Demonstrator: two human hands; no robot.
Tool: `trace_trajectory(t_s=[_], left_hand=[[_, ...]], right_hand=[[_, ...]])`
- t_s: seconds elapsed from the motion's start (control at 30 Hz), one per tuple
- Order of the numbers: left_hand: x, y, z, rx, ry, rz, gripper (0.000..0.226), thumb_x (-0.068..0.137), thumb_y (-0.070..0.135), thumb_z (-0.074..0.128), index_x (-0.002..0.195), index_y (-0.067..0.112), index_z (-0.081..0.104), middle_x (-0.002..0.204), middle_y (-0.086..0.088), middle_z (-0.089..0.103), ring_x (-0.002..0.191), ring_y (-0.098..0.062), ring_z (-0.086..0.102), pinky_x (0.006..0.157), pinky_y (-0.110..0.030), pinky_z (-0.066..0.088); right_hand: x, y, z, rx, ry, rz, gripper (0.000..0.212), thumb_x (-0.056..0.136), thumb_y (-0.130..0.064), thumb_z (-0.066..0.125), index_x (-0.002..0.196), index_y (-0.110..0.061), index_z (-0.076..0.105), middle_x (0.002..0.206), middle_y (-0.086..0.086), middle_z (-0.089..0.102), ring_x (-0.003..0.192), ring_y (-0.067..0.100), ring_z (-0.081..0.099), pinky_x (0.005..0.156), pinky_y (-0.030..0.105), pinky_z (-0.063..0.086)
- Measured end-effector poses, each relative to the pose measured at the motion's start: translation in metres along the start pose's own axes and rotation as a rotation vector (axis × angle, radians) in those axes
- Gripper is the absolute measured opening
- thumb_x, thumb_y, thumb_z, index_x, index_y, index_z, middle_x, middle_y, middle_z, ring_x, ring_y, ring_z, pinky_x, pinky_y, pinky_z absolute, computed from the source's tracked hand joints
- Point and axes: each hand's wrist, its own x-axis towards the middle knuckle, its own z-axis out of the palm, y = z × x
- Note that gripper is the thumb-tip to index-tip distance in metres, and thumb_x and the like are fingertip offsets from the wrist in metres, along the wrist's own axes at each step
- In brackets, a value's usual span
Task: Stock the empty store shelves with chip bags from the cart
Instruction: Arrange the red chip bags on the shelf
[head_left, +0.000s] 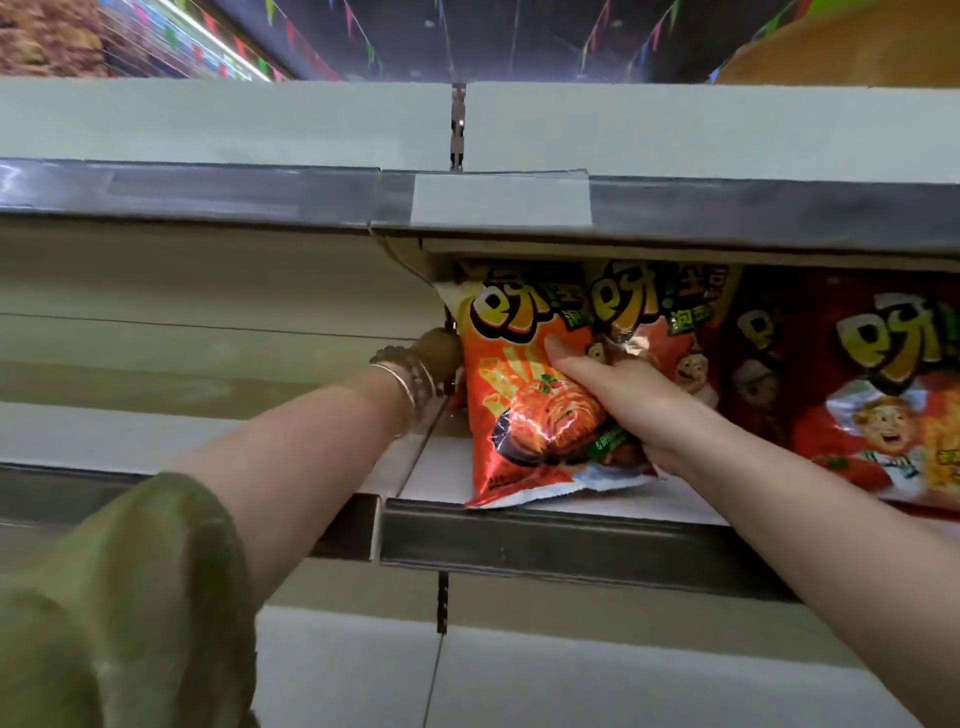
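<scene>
The thumb (563, 358) of the right hand (628, 400) lay flat across the printed face of the orange chip bag (524, 415) while the other fingers curled round its right edge and out of sight behind it, so that hand held the bag in a firm pinch. The left hand (439, 353), bracelets (410, 384) at its wrist, had reached in against the bag's left edge. Its fingers were hidden behind the foil, so whether they gripped or only steadied could not be told.

The bag stood on the shelf (545, 535) with its long axis upright and leaning a little. Its top was tucked under the upper shelf (498, 205), and its bottom seam sat right at the front lip, one corner just over it. It lay between the two hands, with the right one on its face and doing the carrying.

Just behind it to the right stood a second orange bag (644, 317), touching or nearly so, and beyond that a row of red bags (857, 395). To the left the shelf bay showed bare boards.

As I judged it, the move to come was a push straight back — away from the lip and into line with its neighbours — with the left hand keeping the bag from toppling leftwards.
</scene>
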Motion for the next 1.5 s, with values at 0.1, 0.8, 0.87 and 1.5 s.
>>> trace_trajectory(t_s=[0.1, 0.8, 0.87, 1.5], left_hand=[[-0.011, -0.004, -0.004, -0.171, 0.086, -0.036, 0.023, 0.097, 0.019, 0.047, 0.076, 0.009, 0.054, 0.078, -0.012, 0.058, 0.063, -0.022, 0.055, 0.055, -0.023, 0.051], [-0.036, -0.003, 0.027, -0.027, 0.018, 0.359, 0.073, 0.080, 0.012, 0.072, 0.140, 0.018, 0.030, 0.123, 0.004, 0.055, 0.112, -0.015, 0.055, 0.092, -0.029, 0.045], [-0.031, -0.003, 0.029, -0.032, 0.070, 0.304, 0.074, 0.079, 0.015, 0.074, 0.141, 0.016, 0.032, 0.128, -0.001, 0.056, 0.115, -0.021, 0.056, 0.097, -0.034, 0.045], [-0.052, 0.006, 0.064, 0.946, 0.370, 0.447, 0.091, 0.076, 0.043, 0.072, 0.146, 0.044, 0.013, 0.155, -0.010, -0.013, 0.142, -0.038, -0.005, 0.110, -0.062, 0.020]], right_hand=[[0.005, -0.003, 0.015, -0.022, 0.008, -0.014, 0.064, 0.086, -0.055, 0.053, 0.129, -0.007, 0.051, 0.124, 0.008, 0.060, 0.100, 0.017, 0.056, 0.093, 0.026, 0.040], [-0.006, -0.004, -0.039, -1.054, 0.589, -0.383, 0.047, 0.092, -0.038, 0.049, 0.132, -0.016, 0.042, 0.130, 0.016, 0.042, 0.123, 0.035, 0.036, 0.095, 0.041, 0.034], [0.001, 0.008, -0.044, -1.087, 0.493, -0.303, 0.066, 0.089, -0.045, 0.052, 0.144, -0.021, 0.023, 0.145, 0.016, 0.021, 0.134, 0.036, 0.019, 0.105, 0.047, 0.028], [0.003, 0.036, -0.063, -0.934, 0.352, -0.475, 0.071, 0.086, -0.018, 0.066, 0.146, -0.021, 0.028, 0.156, 0.007, 0.005, 0.145, 0.026, 0.002, 0.114, 0.040, 0.026]])
